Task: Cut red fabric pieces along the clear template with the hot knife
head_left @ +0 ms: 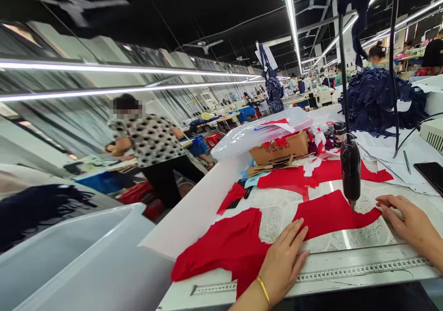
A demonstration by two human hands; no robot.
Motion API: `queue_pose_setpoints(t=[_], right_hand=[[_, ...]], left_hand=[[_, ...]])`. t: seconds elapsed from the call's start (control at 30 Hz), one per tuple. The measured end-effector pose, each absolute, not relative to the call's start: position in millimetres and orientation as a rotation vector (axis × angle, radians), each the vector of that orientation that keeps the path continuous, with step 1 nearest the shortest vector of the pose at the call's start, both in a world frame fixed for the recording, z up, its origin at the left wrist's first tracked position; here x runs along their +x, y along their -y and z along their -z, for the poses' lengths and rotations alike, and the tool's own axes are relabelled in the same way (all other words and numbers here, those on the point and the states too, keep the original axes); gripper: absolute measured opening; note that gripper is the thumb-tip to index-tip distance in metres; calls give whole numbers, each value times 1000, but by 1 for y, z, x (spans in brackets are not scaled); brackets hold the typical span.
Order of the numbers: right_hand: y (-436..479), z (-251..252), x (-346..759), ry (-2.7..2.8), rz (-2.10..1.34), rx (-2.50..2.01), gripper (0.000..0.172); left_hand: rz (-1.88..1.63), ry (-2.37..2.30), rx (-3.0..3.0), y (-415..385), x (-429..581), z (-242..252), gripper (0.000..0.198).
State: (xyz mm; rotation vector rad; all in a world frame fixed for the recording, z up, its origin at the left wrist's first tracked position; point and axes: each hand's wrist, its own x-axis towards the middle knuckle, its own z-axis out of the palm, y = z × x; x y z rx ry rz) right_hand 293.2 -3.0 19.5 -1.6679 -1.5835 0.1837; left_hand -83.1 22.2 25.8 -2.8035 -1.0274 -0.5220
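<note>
Two hands: my left hand [282, 265] lies flat, fingers spread, pressing one red fabric piece [221, 251] without gripping; my right hand [408, 223] holds nothing, its fingertips at the point of a second red fabric piece [332, 214].
Fabric: flat on the white table [194, 223], near a measuring tape strip [363, 269].
Unclear: I can't tell whether the black hanging tool [350, 172] touches the cloth.

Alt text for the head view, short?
The left hand, wearing a gold bangle, and the right hand press red fabric flat on a work table beneath a black needle-tipped device. Behind sit a cardboard box and a heap of navy fabric; a co-worker in a polka-dot top stands at left.
</note>
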Motion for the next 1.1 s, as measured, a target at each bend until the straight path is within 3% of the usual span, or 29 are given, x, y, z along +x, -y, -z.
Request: queue_pose_setpoints(t=[0.17,0.5,0.9,1.1], right_hand=[[19,-13,293,1653,-172,-1627,34],[35,-10,298,1483,157,-1695,52],[-19,-31,215,1834,-27,-1283,26],[-75,-49,163,1977,-341,-1588,20]], left_hand=[[428,1064,-2936,-30,-54,-17,63],[305,1129,-3002,-33,-30,-23,63],[352,1075,-3094,-40,15,-30,68],[540,1064,-3022,-42,15,-22,65]])
